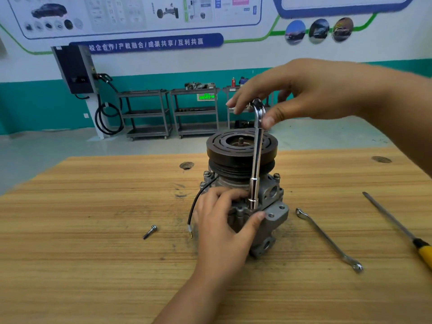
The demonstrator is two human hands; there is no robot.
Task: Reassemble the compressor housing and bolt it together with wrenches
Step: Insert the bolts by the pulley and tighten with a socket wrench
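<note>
Wooden bench (93,253): left hand (222,220) grips compressor housing (271,220); right hand (315,90) pinches upright socket wrench (257,160); bolt-tightening step, likely; next, steady turns.

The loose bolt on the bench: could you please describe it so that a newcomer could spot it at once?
On the wooden workbench, the compressor stands upright near the middle. The loose bolt lies flat on the wood to its left, past the black cable. It is short and threaded, unlike the long wrench and screwdriver on the right.

Grey compressor (273,216) stands pulley-up, chrome socket wrench (257,160) upright on it, spanner (327,239) beside.
</note>
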